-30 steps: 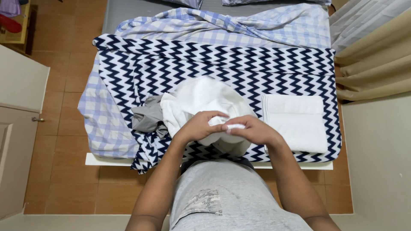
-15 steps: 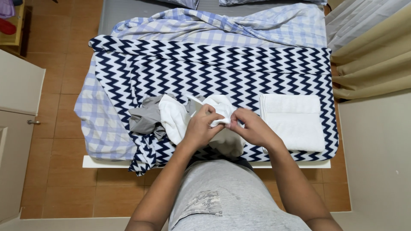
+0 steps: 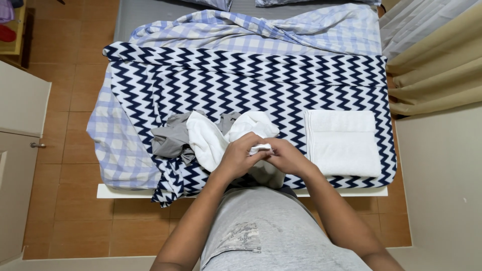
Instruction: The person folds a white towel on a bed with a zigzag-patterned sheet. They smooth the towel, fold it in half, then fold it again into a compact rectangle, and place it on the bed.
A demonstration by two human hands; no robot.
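Note:
Both hands meet over the near edge of a bed. My left hand [image 3: 240, 155] and my right hand [image 3: 282, 156] each pinch the same crumpled white towel [image 3: 213, 139], gripping a bunched edge of it between them. The towel lies heaped on a navy and white zigzag blanket [image 3: 251, 83]. A grey garment [image 3: 173, 138] sits crumpled just left of the towel, partly under it. To the right of my hands lies a neatly folded white towel [image 3: 343, 142].
A blue checked sheet [image 3: 261, 30] lies bunched across the far side of the bed and hangs off its left edge. Beige curtains [image 3: 437, 65] hang at the right. A pale cabinet door [image 3: 20, 150] stands at the left on the brown tiled floor.
The white towel was held up in a high bundle and has come down onto the bed, spreading leftward. My hands have closed together on one bunched edge of it.

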